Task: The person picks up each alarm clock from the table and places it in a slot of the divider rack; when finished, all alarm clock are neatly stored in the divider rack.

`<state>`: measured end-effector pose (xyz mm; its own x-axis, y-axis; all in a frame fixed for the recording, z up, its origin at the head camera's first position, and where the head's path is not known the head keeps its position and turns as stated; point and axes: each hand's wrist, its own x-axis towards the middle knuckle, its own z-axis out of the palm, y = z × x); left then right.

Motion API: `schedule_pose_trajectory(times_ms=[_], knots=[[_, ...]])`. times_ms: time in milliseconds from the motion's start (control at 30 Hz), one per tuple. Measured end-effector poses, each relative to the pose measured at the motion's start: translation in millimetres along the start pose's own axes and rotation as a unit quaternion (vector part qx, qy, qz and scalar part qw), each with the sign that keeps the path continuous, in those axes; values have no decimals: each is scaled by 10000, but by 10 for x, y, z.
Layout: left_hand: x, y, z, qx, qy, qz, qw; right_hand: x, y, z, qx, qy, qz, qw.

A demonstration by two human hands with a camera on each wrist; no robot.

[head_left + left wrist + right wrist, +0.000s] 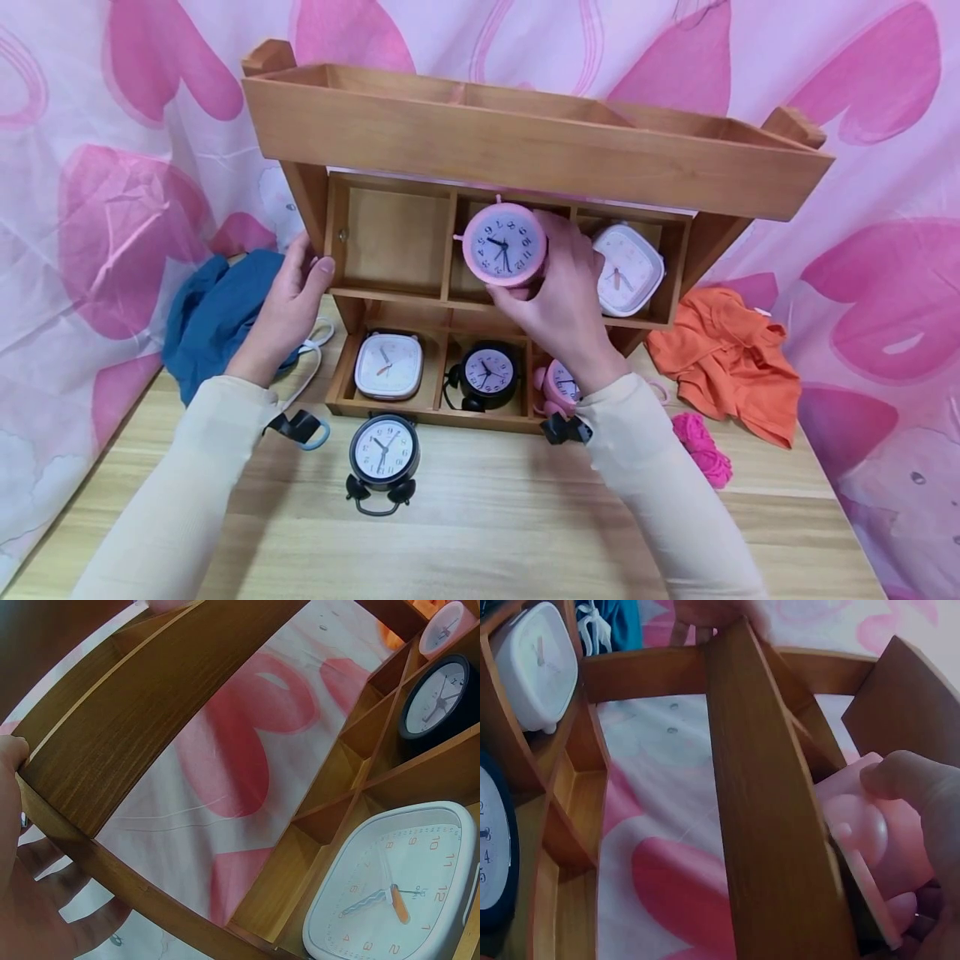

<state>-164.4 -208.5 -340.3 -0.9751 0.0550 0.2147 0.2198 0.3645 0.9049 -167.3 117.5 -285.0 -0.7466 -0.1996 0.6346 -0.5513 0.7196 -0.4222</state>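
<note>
R grip (558, 292) pinching pink clock (504, 244), at mid-tier ctr cubby (469, 286), L grip (290, 300) holding wood rack (525, 150) at L side

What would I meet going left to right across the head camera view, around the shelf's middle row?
Blue cloth → left grip → left compartment → pink clock → right grip holding that clock → white clock → orange cloth.
</note>
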Motion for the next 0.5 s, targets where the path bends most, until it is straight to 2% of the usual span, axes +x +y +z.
schedule_pose_trajectory(times_ms=[233,500], knots=[[7,11,13,-25,9,-57,10000,41,28,54,-260,34,99,9996],[-6,0,9,25,75,96,9999,7,-11,39,-568,-114,96,9983]])
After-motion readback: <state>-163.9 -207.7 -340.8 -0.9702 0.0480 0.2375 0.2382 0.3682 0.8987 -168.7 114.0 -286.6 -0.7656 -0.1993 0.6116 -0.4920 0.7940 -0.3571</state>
